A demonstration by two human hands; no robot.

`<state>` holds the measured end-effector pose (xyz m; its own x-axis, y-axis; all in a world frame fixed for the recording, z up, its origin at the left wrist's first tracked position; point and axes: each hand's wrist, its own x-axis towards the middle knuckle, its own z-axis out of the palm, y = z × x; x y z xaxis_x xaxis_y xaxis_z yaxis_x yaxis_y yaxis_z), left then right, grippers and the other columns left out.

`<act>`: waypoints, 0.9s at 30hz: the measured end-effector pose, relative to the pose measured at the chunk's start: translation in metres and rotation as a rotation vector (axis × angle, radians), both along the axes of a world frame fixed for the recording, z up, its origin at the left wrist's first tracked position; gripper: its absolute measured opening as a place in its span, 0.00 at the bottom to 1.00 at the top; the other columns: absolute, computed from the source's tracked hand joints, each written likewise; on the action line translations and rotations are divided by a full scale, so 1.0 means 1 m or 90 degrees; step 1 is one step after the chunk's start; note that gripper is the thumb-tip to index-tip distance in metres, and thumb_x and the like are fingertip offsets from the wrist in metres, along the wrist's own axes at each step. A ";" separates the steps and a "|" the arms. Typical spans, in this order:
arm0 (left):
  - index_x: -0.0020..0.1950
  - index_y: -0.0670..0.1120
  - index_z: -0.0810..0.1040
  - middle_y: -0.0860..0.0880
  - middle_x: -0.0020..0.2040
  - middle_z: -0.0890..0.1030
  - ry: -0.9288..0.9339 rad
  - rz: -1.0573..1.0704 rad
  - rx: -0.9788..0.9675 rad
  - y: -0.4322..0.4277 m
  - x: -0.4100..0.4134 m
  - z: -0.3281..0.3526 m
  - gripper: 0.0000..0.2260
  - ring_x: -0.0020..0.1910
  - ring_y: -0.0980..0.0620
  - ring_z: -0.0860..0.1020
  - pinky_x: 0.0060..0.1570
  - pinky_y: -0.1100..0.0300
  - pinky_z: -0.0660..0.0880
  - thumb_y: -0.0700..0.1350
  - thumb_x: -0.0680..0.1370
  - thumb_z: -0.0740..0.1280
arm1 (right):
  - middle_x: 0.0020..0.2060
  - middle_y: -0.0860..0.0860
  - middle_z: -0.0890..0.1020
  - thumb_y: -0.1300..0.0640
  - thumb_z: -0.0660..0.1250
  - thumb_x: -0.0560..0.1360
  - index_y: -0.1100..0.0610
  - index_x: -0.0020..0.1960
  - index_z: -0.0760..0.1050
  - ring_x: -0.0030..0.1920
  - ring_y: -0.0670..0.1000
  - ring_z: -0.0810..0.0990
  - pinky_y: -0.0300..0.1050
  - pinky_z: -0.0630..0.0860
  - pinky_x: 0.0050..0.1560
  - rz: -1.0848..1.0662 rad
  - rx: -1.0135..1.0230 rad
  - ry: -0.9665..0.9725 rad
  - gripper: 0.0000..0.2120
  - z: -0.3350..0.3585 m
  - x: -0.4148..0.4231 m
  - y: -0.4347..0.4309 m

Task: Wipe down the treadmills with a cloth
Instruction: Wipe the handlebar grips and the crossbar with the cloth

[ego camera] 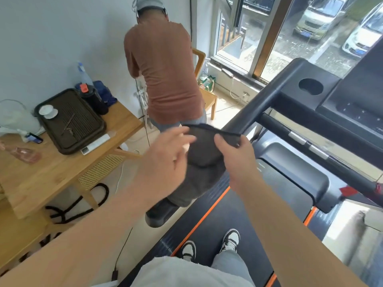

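I stand on the belt of a black treadmill (290, 183) with orange trim. A dark grey cloth (204, 154) hangs in front of me, above the treadmill's left handrail (261, 112). My right hand (236, 156) pinches the cloth's upper edge between thumb and fingers. Blurred and with its fingers spread, my left hand (170, 154) is at the cloth's left side; whether it grips the cloth is unclear. The cloth's lower part drapes down over the end of the left armrest (159, 214).
A person in a brown shirt (163, 69) stands ahead with their back to me. A wooden table (62, 166) at left carries a dark tea tray (70, 121), bottles and a remote. Cables lie on the floor. The treadmill console (342, 94) and a window are at right.
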<state>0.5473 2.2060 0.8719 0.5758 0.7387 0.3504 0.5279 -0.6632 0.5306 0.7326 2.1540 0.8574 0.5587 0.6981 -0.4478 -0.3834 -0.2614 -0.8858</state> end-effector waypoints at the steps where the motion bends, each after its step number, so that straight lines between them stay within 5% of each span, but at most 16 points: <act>1: 0.72 0.45 0.78 0.46 0.75 0.74 0.052 -0.082 -0.021 0.000 0.014 -0.017 0.20 0.73 0.49 0.70 0.75 0.57 0.64 0.39 0.79 0.67 | 0.49 0.51 0.86 0.51 0.76 0.76 0.56 0.56 0.78 0.51 0.52 0.86 0.45 0.82 0.49 -0.012 -0.041 -0.068 0.13 -0.005 0.004 -0.002; 4: 0.84 0.48 0.55 0.47 0.85 0.52 0.379 -0.167 -0.085 -0.004 0.055 -0.066 0.31 0.83 0.45 0.49 0.80 0.46 0.53 0.56 0.84 0.60 | 0.46 0.49 0.82 0.45 0.74 0.76 0.55 0.54 0.76 0.46 0.51 0.82 0.46 0.81 0.45 -0.046 -0.117 -0.111 0.16 -0.019 0.032 -0.002; 7: 0.85 0.49 0.42 0.46 0.85 0.42 0.455 -0.072 -0.059 -0.001 0.081 -0.085 0.36 0.83 0.44 0.43 0.81 0.44 0.52 0.61 0.84 0.56 | 0.46 0.49 0.79 0.42 0.65 0.80 0.52 0.54 0.74 0.43 0.51 0.79 0.52 0.81 0.47 -0.014 -0.192 -0.141 0.13 -0.027 0.066 0.000; 11: 0.84 0.52 0.37 0.46 0.85 0.43 0.433 -0.033 -0.101 0.019 0.114 -0.084 0.39 0.82 0.41 0.51 0.76 0.44 0.63 0.62 0.83 0.58 | 0.46 0.51 0.80 0.50 0.63 0.80 0.55 0.56 0.76 0.43 0.51 0.78 0.46 0.78 0.40 0.011 -0.198 -0.164 0.10 -0.036 0.097 0.004; 15: 0.81 0.63 0.37 0.47 0.85 0.44 0.432 -0.064 -0.060 0.039 0.149 -0.087 0.37 0.79 0.38 0.57 0.67 0.39 0.72 0.61 0.82 0.60 | 0.40 0.52 0.75 0.53 0.62 0.77 0.65 0.54 0.75 0.42 0.53 0.74 0.50 0.74 0.41 0.011 -0.202 -0.150 0.15 -0.040 0.119 0.012; 18: 0.81 0.65 0.39 0.46 0.85 0.44 0.449 -0.069 -0.024 0.053 0.184 -0.085 0.35 0.79 0.38 0.59 0.66 0.39 0.71 0.63 0.82 0.59 | 0.42 0.51 0.80 0.53 0.62 0.77 0.58 0.50 0.79 0.43 0.53 0.79 0.53 0.81 0.45 0.011 -0.207 -0.136 0.10 -0.044 0.131 0.011; 21: 0.82 0.64 0.39 0.45 0.84 0.51 0.426 -0.060 -0.076 0.077 0.224 -0.081 0.36 0.75 0.36 0.66 0.65 0.40 0.71 0.66 0.81 0.58 | 0.44 0.52 0.82 0.54 0.62 0.78 0.54 0.50 0.79 0.44 0.52 0.80 0.52 0.81 0.47 0.007 -0.210 -0.132 0.07 -0.048 0.138 0.005; 27: 0.83 0.61 0.40 0.43 0.77 0.69 0.366 -0.030 -0.254 0.098 0.228 -0.074 0.44 0.72 0.39 0.73 0.65 0.45 0.73 0.76 0.75 0.56 | 0.48 0.60 0.83 0.56 0.62 0.81 0.62 0.56 0.78 0.43 0.50 0.82 0.51 0.80 0.46 0.024 -0.222 -0.117 0.11 -0.051 0.120 -0.006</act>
